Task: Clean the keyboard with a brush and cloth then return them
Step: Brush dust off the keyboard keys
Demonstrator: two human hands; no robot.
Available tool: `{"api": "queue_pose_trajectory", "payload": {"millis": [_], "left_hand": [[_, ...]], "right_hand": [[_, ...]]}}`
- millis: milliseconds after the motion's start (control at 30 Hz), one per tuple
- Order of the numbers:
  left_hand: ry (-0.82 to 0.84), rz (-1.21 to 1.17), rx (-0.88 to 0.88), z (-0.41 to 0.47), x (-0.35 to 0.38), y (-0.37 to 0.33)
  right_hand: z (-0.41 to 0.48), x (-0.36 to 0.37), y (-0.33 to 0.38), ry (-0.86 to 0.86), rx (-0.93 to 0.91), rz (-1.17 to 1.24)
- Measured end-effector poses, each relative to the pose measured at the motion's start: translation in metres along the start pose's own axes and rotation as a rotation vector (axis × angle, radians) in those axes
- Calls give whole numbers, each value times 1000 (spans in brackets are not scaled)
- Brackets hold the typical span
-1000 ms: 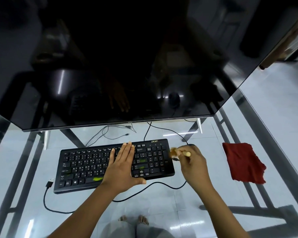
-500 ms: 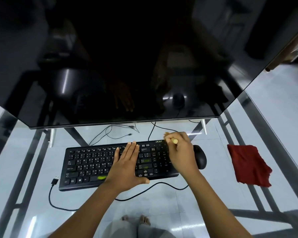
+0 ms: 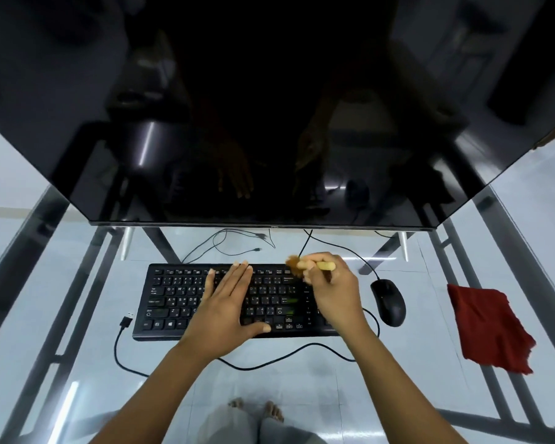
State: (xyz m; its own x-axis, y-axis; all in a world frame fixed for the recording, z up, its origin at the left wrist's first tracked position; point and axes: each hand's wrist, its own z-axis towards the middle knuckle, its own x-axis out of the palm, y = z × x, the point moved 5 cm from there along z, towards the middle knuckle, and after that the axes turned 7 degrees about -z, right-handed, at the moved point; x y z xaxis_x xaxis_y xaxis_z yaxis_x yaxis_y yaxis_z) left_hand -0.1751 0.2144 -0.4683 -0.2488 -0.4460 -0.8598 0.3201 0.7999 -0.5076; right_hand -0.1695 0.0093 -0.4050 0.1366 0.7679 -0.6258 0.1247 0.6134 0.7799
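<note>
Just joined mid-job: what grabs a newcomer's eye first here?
A big glossy dark monitor fills the top. Below, the left hand lies flat on the black keyboard while the right hand holds a small wooden-handled brush at its far edge. A crumpled red cloth lies far right.

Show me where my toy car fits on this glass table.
Bare glass lies left of the keyboard past the USB plug, and between the mouse and the red cloth. Crowded: the keyboard under the left hand and right hand with the brush, cables behind, its cord in front.
</note>
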Motion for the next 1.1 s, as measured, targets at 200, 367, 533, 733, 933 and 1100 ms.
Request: {"api": "queue_pose_trajectory", "payload": {"millis": [200, 367, 533, 733, 933, 1100], "left_hand": [[-98, -45, -12, -26, -2, 17], [-90, 14, -24, -33, 2, 27], [-79, 34, -50, -38, 6, 33], [-89, 57, -43, -40, 6, 39], [-372, -187, -240, -62, -22, 70], [-489, -268, -415, -91, -24, 104]], "right_hand": [[-10, 19, 5, 108, 1, -16], [-21, 45, 14, 436, 33, 31], [-8, 41, 19, 211, 49, 152], [3, 47, 21, 145, 103, 188], [5, 63, 34, 218, 114, 152], [4, 87, 45, 435, 110, 169]]}}
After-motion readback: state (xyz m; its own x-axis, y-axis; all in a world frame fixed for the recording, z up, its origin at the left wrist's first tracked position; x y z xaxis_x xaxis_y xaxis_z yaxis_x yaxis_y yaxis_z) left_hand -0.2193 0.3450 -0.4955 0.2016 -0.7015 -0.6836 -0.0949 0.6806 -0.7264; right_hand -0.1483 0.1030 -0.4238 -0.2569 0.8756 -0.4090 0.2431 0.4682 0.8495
